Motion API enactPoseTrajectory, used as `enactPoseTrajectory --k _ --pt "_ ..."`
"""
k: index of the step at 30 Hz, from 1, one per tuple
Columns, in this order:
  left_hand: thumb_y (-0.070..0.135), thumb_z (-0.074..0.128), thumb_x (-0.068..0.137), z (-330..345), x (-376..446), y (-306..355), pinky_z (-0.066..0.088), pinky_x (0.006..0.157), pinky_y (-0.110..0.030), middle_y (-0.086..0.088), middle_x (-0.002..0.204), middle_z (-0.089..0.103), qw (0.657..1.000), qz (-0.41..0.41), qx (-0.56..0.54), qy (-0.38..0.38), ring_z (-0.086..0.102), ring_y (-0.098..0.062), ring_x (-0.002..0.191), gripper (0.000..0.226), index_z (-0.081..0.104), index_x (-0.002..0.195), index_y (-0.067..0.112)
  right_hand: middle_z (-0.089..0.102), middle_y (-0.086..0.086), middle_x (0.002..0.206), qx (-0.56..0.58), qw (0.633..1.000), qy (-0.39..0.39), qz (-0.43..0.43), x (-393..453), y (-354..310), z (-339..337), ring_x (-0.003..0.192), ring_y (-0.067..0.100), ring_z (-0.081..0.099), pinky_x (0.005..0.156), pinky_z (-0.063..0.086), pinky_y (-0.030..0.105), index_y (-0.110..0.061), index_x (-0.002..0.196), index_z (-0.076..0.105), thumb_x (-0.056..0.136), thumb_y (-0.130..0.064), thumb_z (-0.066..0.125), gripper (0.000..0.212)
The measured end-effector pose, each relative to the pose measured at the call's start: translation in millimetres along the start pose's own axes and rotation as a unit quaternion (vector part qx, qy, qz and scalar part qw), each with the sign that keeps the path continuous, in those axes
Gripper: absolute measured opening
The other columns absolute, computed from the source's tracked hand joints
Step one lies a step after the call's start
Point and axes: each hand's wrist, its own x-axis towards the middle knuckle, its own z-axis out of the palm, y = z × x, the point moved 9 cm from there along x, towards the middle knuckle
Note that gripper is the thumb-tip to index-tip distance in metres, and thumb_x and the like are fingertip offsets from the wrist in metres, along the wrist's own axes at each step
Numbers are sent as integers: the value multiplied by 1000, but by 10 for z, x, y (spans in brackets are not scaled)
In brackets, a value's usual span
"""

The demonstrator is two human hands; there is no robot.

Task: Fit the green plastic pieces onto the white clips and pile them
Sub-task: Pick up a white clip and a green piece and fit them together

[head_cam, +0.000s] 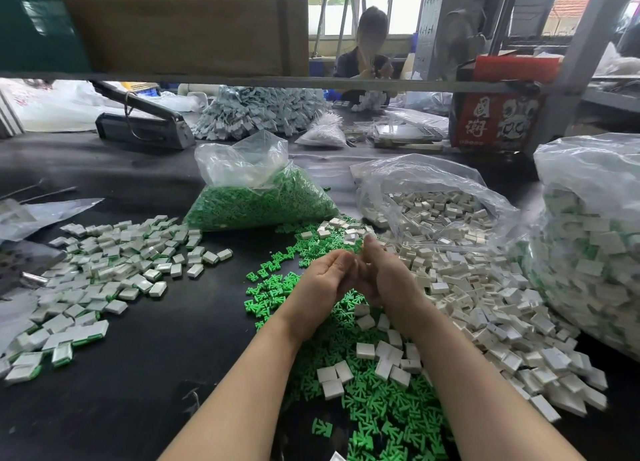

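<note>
We cannot see the piece being fitted; our hands hide it. Our left hand point(325, 280) and right hand point(381, 277) meet fingertip to fingertip above the green pieces point(374, 408), fingers curled inward as if pinching something small, though whether they hold a part we cannot tell. Right of the green pieces lie the white clips point(485, 297); well left of them sits the finished pile point(114, 270). Beyond them stands the green bag point(263, 200). To do this step well, we judge, we should line the green piece square with the clip, press evenly until seated, then toss it left.
</note>
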Motion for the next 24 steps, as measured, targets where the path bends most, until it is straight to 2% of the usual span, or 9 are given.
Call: enactPoseTrajectory --k 3,9,12,16,19,21,24 --pt "18 35 107 22 -8 0 42 54 -6 18 62 60 1000 -4 -14 -16 54 7 56 26 53 93 6 33 -5 53 -13 1000 -9 16 16 45 -17 44 10 25 40 17 23 -20 63 41 102 -48 36 48" --pt "16 33 107 52 -49 54 43 54 -6 18 62 61 999 4 -25 -24 56 6 56 29 52 85 13 37 -8 53 -26 999 -14 15 10 50 -24 43 7 29 37 22 21 -19 69 42 100 -49 39 43" --pt "13 31 107 70 -54 78 44 55 -5 18 63 63 999 6 -41 -26 58 7 57 29 52 86 13 37 -9 52 -14 1000 -12 5 -6 15 -2 41 4 31 35 25 17 -19 69 43 102 -43 39 41" --pt "8 30 107 66 -67 82 44 54 -5 17 61 64 999 -1 -43 -19 59 6 56 31 52 86 11 40 -12 47 -27 999 -1 -43 6 -63 -2 40 1 35 39 31 12 -15 68 43 106 -24 37 40" --pt "9 33 107 58 -46 74 41 51 -7 15 57 56 1000 -6 -26 0 50 3 53 33 50 79 13 39 -10 49 -54 994 38 -90 28 -114 -58 46 7 33 47 30 21 -15 64 40 106 -19 36 42" --pt "12 36 106 30 -28 56 36 49 -9 11 60 45 999 -11 -25 17 39 0 54 33 48 76 14 37 -9 49 -87 987 60 -119 34 -146 -95 47 8 32 49 28 26 -16 62 40 106 -19 37 44" --pt "13 36 106 11 -19 43 32 47 -11 7 62 39 999 -8 -22 28 34 -1 52 32 47 76 13 38 -7 52 -150 976 75 -141 29 -160 -109 49 12 32 51 28 34 -17 62 42 104 -21 41 43"
